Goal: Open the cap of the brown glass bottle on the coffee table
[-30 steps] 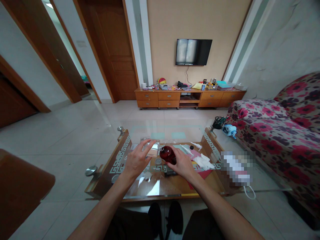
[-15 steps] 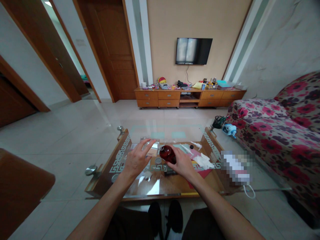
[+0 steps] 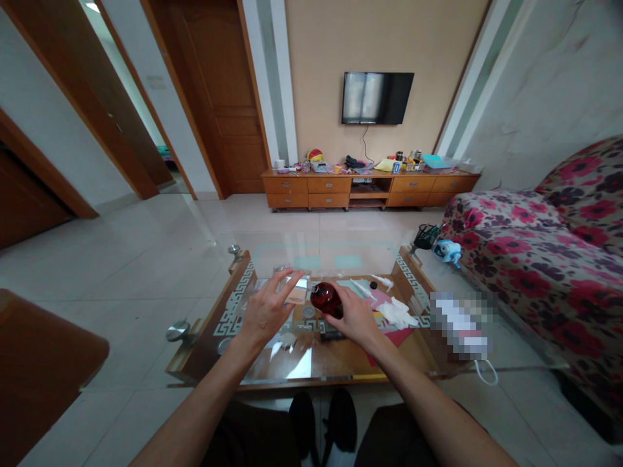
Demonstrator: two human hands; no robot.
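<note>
My right hand point(image 3: 353, 314) is wrapped round a reddish-brown bottle point(image 3: 325, 296). The bottle is tipped over, its neck pointing left at a clear square-sided container point(image 3: 299, 293). Thumb and fingers of my left hand point(image 3: 267, 308) are closed on that container, which shows a pale peach tone low down. Bottle mouth and container meet or nearly meet; I cannot tell whether they touch. Both are held over the glass-topped coffee table point(image 3: 302, 363). A small black cap point(image 3: 373, 285) lies to the right of the bottle, close to crumpled white tissue point(image 3: 396, 312).
A blurred-out white item with a looped strap point(image 3: 485, 373) lies at the table's right side. Beyond stands a low wooden cabinet point(image 3: 326, 189) covered with small items, under a wall television point(image 3: 378, 97). A flowered sofa point(image 3: 540, 246) is on the right, a brown wooden piece point(image 3: 43, 363) on the left.
</note>
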